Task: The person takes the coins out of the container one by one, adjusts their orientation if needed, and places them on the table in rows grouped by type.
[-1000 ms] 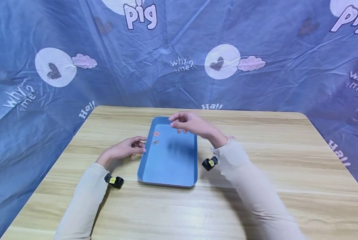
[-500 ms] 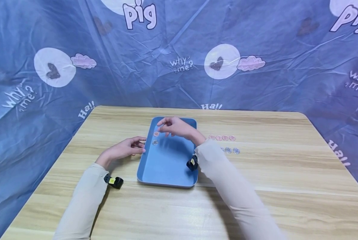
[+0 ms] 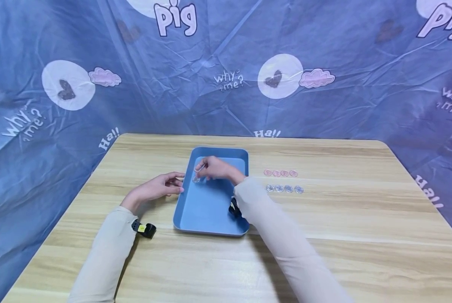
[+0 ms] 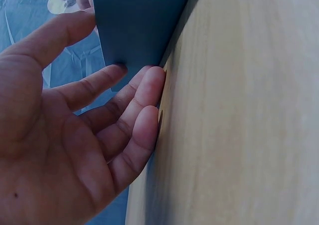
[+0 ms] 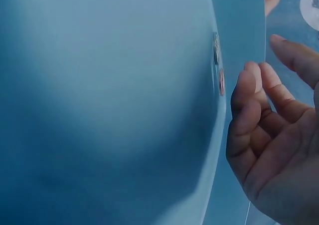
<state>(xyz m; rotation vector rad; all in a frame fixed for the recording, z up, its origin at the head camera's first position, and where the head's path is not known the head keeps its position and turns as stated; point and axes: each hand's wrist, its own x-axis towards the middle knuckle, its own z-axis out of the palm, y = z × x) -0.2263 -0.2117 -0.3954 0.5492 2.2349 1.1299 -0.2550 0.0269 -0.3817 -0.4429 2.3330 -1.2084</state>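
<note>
A blue rectangular tray (image 3: 207, 214) lies on the table. My left hand (image 3: 154, 188) rests at its left side; in the left wrist view the thumb and a finger touch the tray wall (image 4: 139, 25), while other fingertips rest low by the tabletop. Reaching into the tray, my right hand (image 3: 214, 167) hovers over a silver coin (image 5: 216, 49) and a copper-coloured coin (image 5: 222, 83) near the left wall. Its fingers are loosely bent, the thumb stands apart, and nothing shows between them in the right wrist view. From the head view the hand partly covers both coins.
Right of the tray, a row of several copper-coloured coins (image 3: 280, 173) lies behind a row of several silver coins (image 3: 284, 189). The wooden table (image 3: 362, 210) ends at a blue printed cloth (image 3: 226, 105) behind it. A black camera (image 3: 146, 230) sits on the left wrist.
My right hand has moved left and lower across the tray to the two coins, uncovering the rows of coins on the table. The left hand stays in place.
</note>
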